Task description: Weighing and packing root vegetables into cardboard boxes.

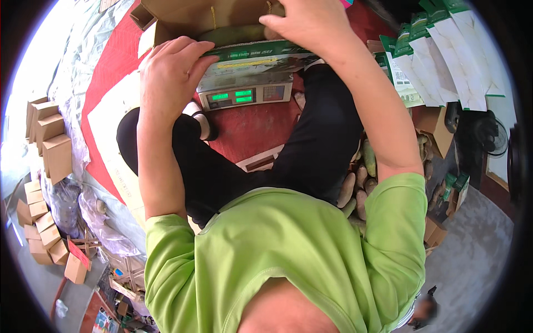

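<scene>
While left hand [169,69] touches it, carton [250,62] extends beneath right hand [308,22].

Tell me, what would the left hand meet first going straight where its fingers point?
The left hand would probably meet the long green vegetable in the open box, though how deep the vegetable lies compared with the fingers is unclear.

Left hand [169,69] and right hand [308,23] at open carton [244,65] over lit scale [258,95]
</scene>
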{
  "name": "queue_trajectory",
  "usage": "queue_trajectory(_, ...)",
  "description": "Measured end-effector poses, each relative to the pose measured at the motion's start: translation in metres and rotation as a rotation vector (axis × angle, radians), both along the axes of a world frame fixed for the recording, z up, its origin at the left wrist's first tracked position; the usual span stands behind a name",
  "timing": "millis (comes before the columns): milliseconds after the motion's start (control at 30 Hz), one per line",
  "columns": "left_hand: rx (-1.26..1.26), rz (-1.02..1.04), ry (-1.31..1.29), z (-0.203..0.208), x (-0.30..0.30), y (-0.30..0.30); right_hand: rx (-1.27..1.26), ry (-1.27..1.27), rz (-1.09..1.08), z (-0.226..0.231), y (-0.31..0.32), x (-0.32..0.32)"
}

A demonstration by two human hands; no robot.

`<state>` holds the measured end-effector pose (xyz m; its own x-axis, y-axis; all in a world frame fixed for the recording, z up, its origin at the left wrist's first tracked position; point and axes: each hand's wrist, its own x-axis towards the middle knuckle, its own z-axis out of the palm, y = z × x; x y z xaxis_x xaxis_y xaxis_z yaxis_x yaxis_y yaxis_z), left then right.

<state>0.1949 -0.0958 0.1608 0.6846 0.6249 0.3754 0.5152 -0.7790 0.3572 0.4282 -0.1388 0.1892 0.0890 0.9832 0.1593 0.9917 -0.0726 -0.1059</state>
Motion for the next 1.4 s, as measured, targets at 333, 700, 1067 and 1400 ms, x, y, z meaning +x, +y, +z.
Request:
queue_trajectory(333,0.013,0.077,-0.078,-0.001,0.001,-0.001,0.524,0.813,-0.451,-0.034,-0.105,0.104)
queue_trajectory(700,0.097,0.057,-0.045,-0.008,0.002,-0.004,0.157,1.225,-0.875,-0.296,-0.309,0.098)
queue_trajectory(1067,0.088,0.057,-0.039,-0.002,0.008,-0.002,0.102,1.327,-0.904,-0.295,-0.300,0.089)
queue_trajectory(1400,0.071,-0.007,0.012,0.000,0.011,-0.003,-0.015,1.021,-0.673,-0.292,-0.282,0.109)
